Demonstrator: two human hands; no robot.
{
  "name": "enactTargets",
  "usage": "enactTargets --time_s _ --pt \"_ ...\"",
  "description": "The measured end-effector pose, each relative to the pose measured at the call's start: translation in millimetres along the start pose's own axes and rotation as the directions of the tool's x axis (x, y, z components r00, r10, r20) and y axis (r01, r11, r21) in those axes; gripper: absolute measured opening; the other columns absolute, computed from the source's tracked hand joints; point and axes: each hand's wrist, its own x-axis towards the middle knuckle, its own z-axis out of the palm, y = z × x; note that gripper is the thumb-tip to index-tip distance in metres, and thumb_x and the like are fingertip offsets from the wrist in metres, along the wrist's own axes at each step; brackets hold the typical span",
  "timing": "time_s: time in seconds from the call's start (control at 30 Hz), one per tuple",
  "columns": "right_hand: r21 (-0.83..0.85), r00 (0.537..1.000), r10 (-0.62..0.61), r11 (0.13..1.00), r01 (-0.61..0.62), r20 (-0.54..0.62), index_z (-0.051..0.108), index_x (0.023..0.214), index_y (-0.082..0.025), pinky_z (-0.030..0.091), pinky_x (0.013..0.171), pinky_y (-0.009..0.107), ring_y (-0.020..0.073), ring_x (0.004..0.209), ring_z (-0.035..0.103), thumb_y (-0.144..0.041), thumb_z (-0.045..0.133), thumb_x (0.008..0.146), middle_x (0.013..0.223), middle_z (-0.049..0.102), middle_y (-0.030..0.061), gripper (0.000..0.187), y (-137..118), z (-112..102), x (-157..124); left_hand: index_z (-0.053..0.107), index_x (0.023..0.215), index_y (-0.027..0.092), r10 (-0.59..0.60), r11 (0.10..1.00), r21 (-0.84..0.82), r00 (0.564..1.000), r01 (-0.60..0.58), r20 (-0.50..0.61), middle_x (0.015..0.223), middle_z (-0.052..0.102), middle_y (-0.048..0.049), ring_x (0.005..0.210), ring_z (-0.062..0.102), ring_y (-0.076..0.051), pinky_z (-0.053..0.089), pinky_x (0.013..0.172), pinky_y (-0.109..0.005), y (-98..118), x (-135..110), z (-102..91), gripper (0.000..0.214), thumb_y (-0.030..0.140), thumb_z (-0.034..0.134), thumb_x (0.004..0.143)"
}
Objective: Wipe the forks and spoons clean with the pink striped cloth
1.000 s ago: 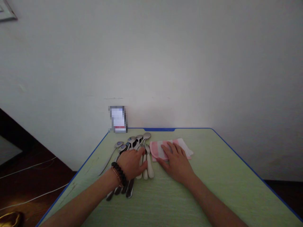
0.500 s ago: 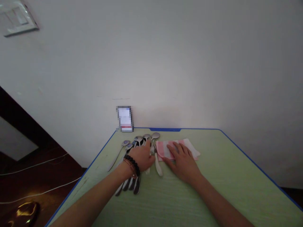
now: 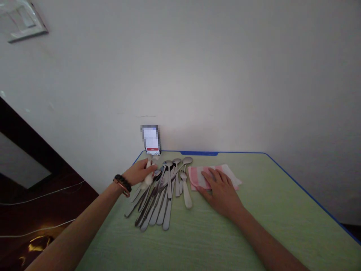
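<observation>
Green tabletop (image 3: 197,237) below, left hand (image 3: 138,173) pinches white-handled cutlery (image 3: 147,181); right hand (image 3: 223,192) (loosely spread) touches striped cloth (image 3: 195,177).

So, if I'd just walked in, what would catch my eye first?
Probably the jumbled metal cutlery left of centre on the green table, with the left hand gripping white-handled pieces at its left edge. Next, the pink-and-white cloth under the right hand. Behind the cutlery, a lit screen stands by the wall.
</observation>
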Motion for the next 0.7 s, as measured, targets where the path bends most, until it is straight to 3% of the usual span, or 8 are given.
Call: enactTargets --time_s 0.13,0.27,0.43,0.5,0.6,0.7 --pt "0.006 1.0 0.005 1.0 -0.005 0.007 0.048 0.125 -0.023 0.026 0.1 0.044 0.0283 0.123 0.035 -0.057 0.037 0.082 0.133 0.045 0.0102 0.056 0.8 1.5 0.6 0.051 0.072 0.018 -0.114 0.993 0.035 0.993 0.113 0.02 0.054 0.055 0.0009 0.046 0.053 -0.017 0.041 0.047 -0.027 -36.4 8.9 -12.0 0.032 0.049 0.04 0.073" --pt "0.006 1.0 0.01 1.0 -0.01 0.017 0.048 0.125 -0.023 0.027 0.1 0.044 0.0285 0.123 0.035 -0.058 0.036 0.082 0.134 0.044 0.0099 0.057 0.7 0.7 0.5 0.054 0.076 0.018 -0.173 0.983 0.076 0.983 0.168 0.057 0.054 0.056 0.0003 0.048 0.054 -0.019 0.041 0.048 -0.028 -58.9 9.6 -7.6 0.035 0.051 0.044 0.069" --pt "0.003 1.0 0.015 1.0 -0.016 0.027 0.048 0.125 -0.023 0.027 0.1 0.044 0.0288 0.123 0.035 -0.058 0.036 0.082 0.133 0.044 0.01 0.057 -0.1 -0.4 0.4 0.051 0.099 0.015 -0.114 0.989 0.099 0.992 0.108 0.059 0.068 0.062 -0.0035 0.066 0.058 -0.022 0.042 0.06 -0.03 -60.4 4.8 -0.7 0.056 0.061 0.047 0.068" --pt "0.004 1.0 0.014 1.0 -0.014 0.022 0.048 0.125 -0.023 0.027 0.1 0.044 0.0287 0.122 0.036 -0.058 0.037 0.082 0.133 0.045 0.0103 0.057 -0.4 -1.0 0.6 0.048 0.106 0.017 -0.076 0.994 0.08 0.992 0.068 0.105 0.067 0.062 -0.0012 0.063 0.058 -0.02 0.042 0.057 -0.027 -58.8 3.6 1.0 0.059 0.063 0.044 0.07" --pt "0.0 1.0 0.009 1.0 -0.009 0.014 0.049 0.124 -0.023 0.028 0.099 0.045 0.0286 0.122 0.036 -0.058 0.037 0.082 0.132 0.046 0.0105 0.056 -0.6 -1.4 0.8 0.051 0.107 0.019 -0.037 0.998 0.065 0.987 0.027 0.158 0.059 0.059 0.0028 0.053 0.054 -0.016 0.04 0.051 -0.025 -59.0 4.0 2.0 0.055 0.063 0.038 0.075" --pt "-0.003 1.0 0.007 1.0 -0.006 0.008 0.049 0.124 -0.023 0.027 0.1 0.044 0.0289 0.122 0.036 -0.058 0.037 0.082 0.132 0.046 0.0104 0.057 -0.4 -0.9 0.6 0.055 0.099 0.019 -0.01 0.996 0.092 0.992 -0.001 0.124 0.063 0.059 0.0016 0.059 0.054 -0.017 0.041 0.056 -0.025 -61.8 6.1 1.0 0.051 0.061 0.041 0.074"
